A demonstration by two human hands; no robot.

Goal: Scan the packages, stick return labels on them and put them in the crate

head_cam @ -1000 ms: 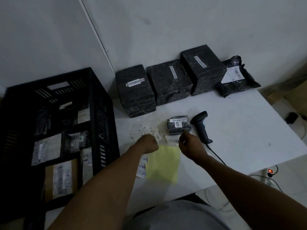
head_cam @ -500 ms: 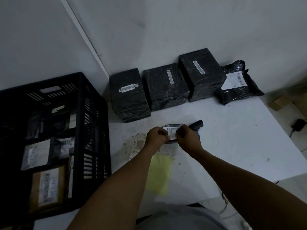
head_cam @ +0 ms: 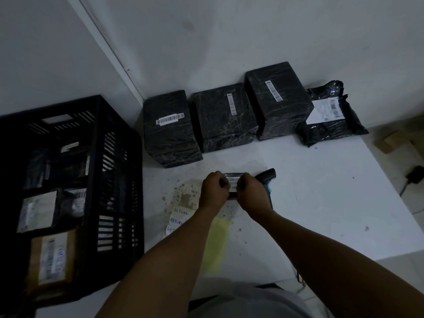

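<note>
A small black package [head_cam: 233,180] with a white barcode lies on the white table [head_cam: 321,203]. My left hand [head_cam: 214,190] and my right hand [head_cam: 251,195] sit on its two sides, fingers curled, pinching a white label against its top. A black barcode scanner [head_cam: 268,176] lies just right of my right hand, partly hidden by it. White strips marked RETURN [head_cam: 180,218] lie beside a yellow backing sheet [head_cam: 216,244] under my forearms. The black crate [head_cam: 68,191] stands at the left with several labelled packages inside.
Three black wrapped boxes, the left box [head_cam: 171,127], the middle box [head_cam: 223,115] and the right box [head_cam: 277,99], line the back wall, with a black poly bag [head_cam: 330,115] at their right. The table's right edge drops to the floor, where a plug and cable [head_cam: 413,177] lie.
Both hands moved from the label sheet up to the small package and now pinch a label onto its top. The view has shifted slightly.
</note>
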